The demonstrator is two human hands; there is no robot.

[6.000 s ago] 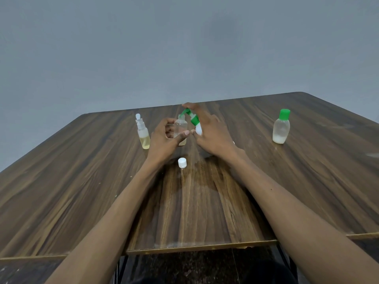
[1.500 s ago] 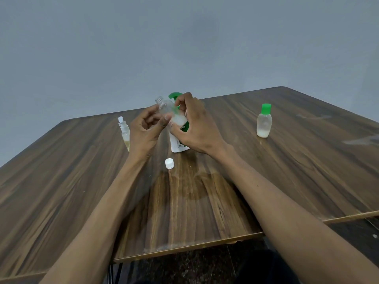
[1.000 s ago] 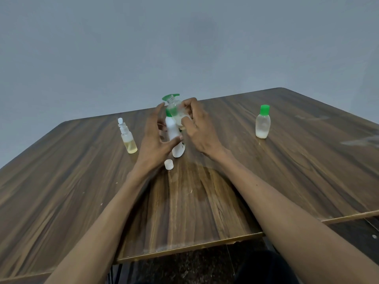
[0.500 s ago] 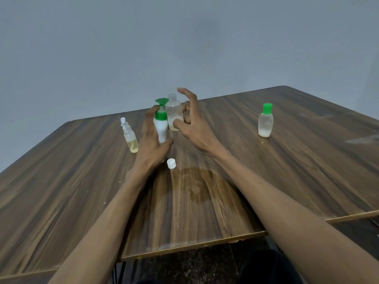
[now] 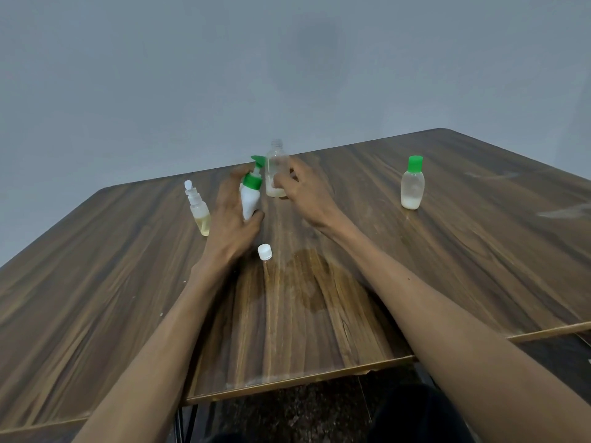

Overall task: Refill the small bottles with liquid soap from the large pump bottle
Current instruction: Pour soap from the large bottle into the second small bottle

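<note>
My left hand (image 5: 235,219) is wrapped around the white pump bottle with a green pump head (image 5: 251,195), which tilts slightly right. Just to its right stands a small clear bottle (image 5: 277,169) without a cap, upright on the wooden table (image 5: 447,251), with a little pale liquid at its bottom. My right hand (image 5: 303,193) grips this bottle low down. Its white cap (image 5: 264,252) lies on the table in front of my left hand.
A small spray bottle with yellowish liquid (image 5: 198,209) stands left of my left hand. A green-capped small bottle with some white liquid (image 5: 412,183) stands at the right. A damp patch (image 5: 307,282) marks the table's middle. The near table edge runs below my forearms.
The clear bottle went from held in the air with both hands to standing on the table. My left hand took the pump bottle; my right hand closed on the clear bottle's base.
</note>
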